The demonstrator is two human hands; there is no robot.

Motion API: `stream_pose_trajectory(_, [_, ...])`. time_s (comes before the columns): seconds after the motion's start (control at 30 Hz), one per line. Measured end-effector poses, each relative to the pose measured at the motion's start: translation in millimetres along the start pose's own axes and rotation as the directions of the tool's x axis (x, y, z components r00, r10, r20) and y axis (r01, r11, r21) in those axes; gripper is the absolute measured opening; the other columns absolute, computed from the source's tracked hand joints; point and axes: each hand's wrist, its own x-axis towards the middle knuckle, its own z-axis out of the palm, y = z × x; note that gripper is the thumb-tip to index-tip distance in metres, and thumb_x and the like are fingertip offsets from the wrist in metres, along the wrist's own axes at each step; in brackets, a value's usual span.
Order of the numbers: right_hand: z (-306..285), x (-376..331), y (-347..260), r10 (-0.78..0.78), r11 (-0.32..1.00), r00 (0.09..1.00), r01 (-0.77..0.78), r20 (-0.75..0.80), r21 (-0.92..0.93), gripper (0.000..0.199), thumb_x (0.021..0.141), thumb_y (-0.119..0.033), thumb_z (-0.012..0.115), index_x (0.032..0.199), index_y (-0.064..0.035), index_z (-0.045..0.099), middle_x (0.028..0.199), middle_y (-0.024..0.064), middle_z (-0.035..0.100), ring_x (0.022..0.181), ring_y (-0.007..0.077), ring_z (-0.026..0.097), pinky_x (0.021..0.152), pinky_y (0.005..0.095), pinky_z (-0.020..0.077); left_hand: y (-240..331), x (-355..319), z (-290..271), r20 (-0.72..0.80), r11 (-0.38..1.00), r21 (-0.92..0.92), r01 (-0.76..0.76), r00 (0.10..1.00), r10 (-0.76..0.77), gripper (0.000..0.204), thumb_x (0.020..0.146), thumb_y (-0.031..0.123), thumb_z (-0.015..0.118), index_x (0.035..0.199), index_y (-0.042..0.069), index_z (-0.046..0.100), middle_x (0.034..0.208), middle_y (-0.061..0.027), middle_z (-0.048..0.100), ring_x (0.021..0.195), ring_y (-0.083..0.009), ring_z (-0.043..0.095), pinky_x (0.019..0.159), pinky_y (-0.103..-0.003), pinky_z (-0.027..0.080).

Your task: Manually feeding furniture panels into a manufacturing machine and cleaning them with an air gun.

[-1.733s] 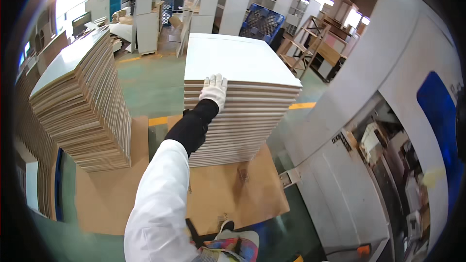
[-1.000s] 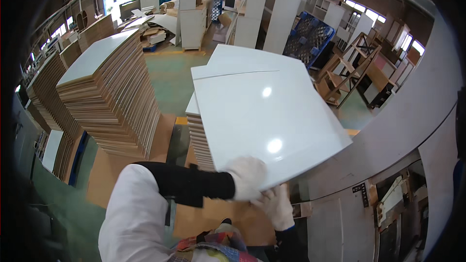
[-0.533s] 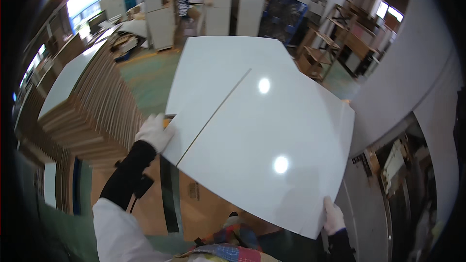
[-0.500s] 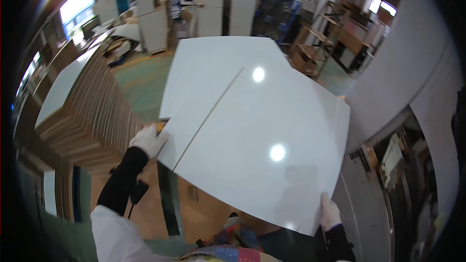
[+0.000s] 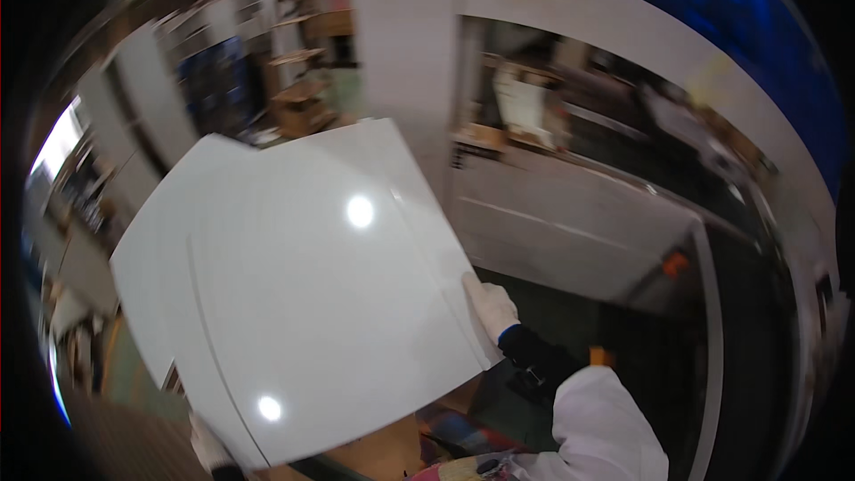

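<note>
I hold a large glossy white panel (image 5: 294,294) flat in front of me; it fills the lower left of the head view. My right hand (image 5: 490,305), in a white glove over a black cuff and white sleeve, grips the panel's right edge. My left hand (image 5: 209,447) is mostly hidden under the panel's lower left corner; only a bit of white glove shows there, at the panel's edge.
A big white and grey machine (image 5: 579,205) with an open bay and a blue panel (image 5: 712,44) stands straight ahead and to the right. Shelving and white cabinets (image 5: 294,89) lie blurred at the upper left. Dark green floor (image 5: 570,321) shows below the machine.
My view has swung right, from the stacks of boards to the machine. The white panel has turned with me and now sits lower left, my right hand higher on its right edge.
</note>
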Motion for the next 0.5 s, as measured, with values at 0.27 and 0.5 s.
stream_pose_trajectory(0.27, [-125.9,-175.9,142.9,0.237,0.971,0.887,-0.201,-0.395,0.13,0.069,0.088,-0.057,0.044,0.099,0.0088,0.064,0.092,0.025,0.066,0.091,0.0348,0.064,0.084,0.0379,0.0446,6.4,-139.7,63.8,0.105,0.986,0.166,0.0,0.994,-0.018,0.061,0.097,0.046,0.043,0.115,-0.01,0.059,0.109,-0.0205,0.064,0.097,-0.0286,0.062,0.083,-0.036,0.049])
stream_pose_trajectory(0.5, [-217.8,-300.1,224.6,0.488,0.87,0.58,-0.381,-0.652,0.313,0.067,0.084,-0.057,0.048,0.099,0.0055,0.066,0.097,0.0251,0.066,0.098,0.0397,0.061,0.087,0.0398,0.044,7.8,-175.0,186.3,0.619,0.995,-0.032,-0.098,0.779,0.097,0.053,0.097,0.039,0.044,0.106,-0.009,0.061,0.09,-0.0124,0.066,0.079,-0.0188,0.061,0.074,-0.031,0.047])
